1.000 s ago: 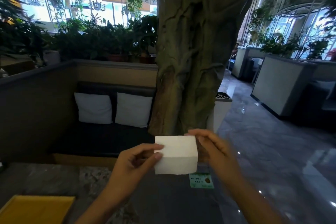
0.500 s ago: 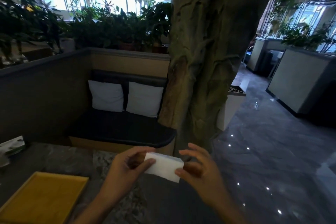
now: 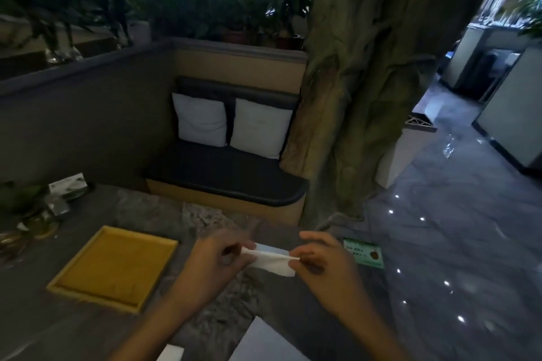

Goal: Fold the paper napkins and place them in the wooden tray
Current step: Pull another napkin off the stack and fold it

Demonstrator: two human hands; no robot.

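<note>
A white paper napkin (image 3: 272, 261) is held flat between both hands just above the dark marbled table (image 3: 223, 316). My left hand (image 3: 218, 261) pinches its left end and my right hand (image 3: 322, 258) pinches its right end, with a crease running between them. The yellow wooden tray (image 3: 73, 287) lies on the table to the left of my left hand, and nothing sits inside it. More white napkin paper (image 3: 264, 343) lies at the near edge below my hands, and a small white piece (image 3: 171, 354) is beside it.
A green card (image 3: 365, 252) lies at the table's right edge beside my right hand. Glass items and a small plant (image 3: 32, 214) crowd the far left of the table. A cushioned bench (image 3: 225, 173) and a large tree trunk (image 3: 366, 82) stand beyond.
The view tilted down, bringing the tray and table into sight. The napkin went from upright in front of me to low and flat, and looks narrower between my fingers.
</note>
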